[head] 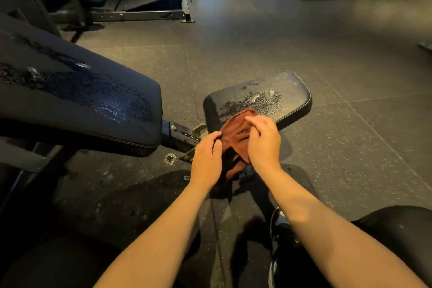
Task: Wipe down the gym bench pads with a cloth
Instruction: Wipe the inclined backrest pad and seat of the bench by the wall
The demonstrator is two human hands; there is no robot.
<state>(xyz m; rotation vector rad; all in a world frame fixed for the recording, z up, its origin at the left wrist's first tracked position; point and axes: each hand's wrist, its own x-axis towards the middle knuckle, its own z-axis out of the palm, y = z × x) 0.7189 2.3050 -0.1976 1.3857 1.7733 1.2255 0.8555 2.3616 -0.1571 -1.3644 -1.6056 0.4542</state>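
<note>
Cloth (236, 134), centre frame: judged soft, light, limp. Left hand (207, 163) and right hand (264, 142) each pinch its edges; best gripped bunched.

Left forearm (163, 229) and right forearm (327, 224) reaching forward side by side, left hand (207, 161) at the left edge of the cloth (236, 134), fingers (217, 146) curled pinching it, right hand (264, 144) on the cloth's right side, fingers bent gripping the fabric, knuckles up

Dark speckled rubber floor (257, 42), dim gym machines (140, 7) behind, warm light
</note>
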